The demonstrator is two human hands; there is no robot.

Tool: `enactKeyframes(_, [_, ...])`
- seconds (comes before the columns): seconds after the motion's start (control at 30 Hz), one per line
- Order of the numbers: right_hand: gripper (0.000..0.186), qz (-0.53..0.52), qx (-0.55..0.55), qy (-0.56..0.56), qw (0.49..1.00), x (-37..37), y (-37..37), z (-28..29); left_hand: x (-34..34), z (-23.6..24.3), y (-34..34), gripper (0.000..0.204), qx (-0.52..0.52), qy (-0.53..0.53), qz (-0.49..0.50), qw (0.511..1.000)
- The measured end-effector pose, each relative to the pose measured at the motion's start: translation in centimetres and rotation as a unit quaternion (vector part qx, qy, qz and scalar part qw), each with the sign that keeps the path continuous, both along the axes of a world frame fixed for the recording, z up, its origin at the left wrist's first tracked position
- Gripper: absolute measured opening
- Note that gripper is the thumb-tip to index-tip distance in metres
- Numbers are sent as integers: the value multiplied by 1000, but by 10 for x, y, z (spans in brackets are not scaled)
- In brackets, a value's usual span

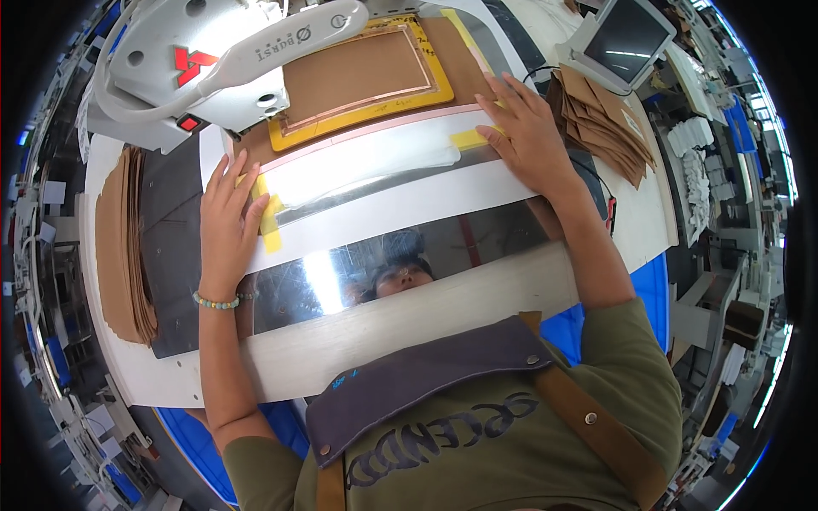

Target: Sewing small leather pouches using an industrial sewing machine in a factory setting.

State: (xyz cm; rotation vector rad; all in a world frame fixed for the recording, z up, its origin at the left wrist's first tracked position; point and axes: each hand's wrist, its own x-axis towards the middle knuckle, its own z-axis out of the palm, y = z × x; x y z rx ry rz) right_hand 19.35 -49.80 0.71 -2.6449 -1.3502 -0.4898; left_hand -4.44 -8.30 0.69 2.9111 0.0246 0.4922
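My left hand (230, 213) rests with its fingers stretched out at the left end of a white strip (383, 210), beside yellow tape (272, 230). My right hand (520, 132) lies open at the other end, fingers spread by another piece of yellow tape (464, 140). Between them is a shiny silver strip (362, 166) with a pale pink edge. Behind it, a brown board (464, 64) carries a yellow rectangular frame (439, 77) with a copper-coloured inner border. Nearer me, a polished metal plate (464, 281) reflects light and part of a person.
A white machine (158, 68) with a handle overhangs the back left. A screen (618, 47) stands at back right. Brown paper stacks lie left (119, 243) and right (596, 119) on the table (162, 383). Blue bins (643, 285) show below the table's edges.
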Motion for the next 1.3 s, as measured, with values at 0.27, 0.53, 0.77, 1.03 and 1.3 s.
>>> enactKeyframes(0.27, [52,5,-18,4,1000,-3,1,1,-1,3,8,50,-37,-96,28,994])
enactKeyframes(0.53, [52,-7,-19,20,1000,-3,-1,1,-7,2,-2,50,53,12,61,997])
enactKeyframes(0.77, [50,-1,-2,35,999,-3,6,0,-7,0,3,49,58,3,62,996])
enactKeyframes(1.03, [51,3,33,22,999,3,-8,-5,2,-1,3,47,42,-25,25,998])
enactKeyframes(1.3, [32,-77,186,-37,979,27,-39,61,-6,-2,3,49,54,14,44,997])
